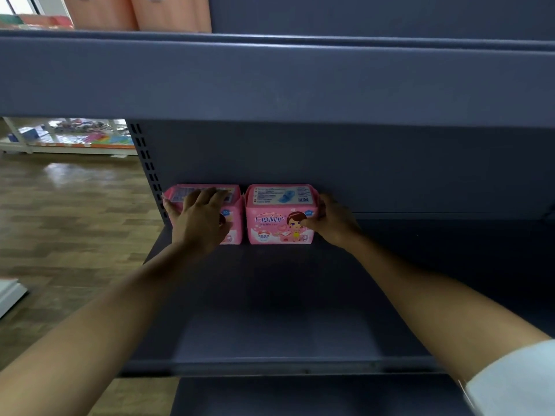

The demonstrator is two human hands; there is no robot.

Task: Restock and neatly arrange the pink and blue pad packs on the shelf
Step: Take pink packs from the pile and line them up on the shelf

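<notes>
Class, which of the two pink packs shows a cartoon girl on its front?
The right pack, gripped at its edge by the right hand: its cartoon girl shows. The left hand hides much of the front of the left pack.

Two pink packs stand side by side at the back left corner of the gray shelf (270,295), against its rear wall, a narrow gap between them. The left hand (199,217) grips the left pack (235,223), fingers curled over its top. The right hand (333,220) holds the right pack (279,217) by its right side, thumb on the front. A wood floor (69,205) lies beyond the shelf's left edge.
</notes>
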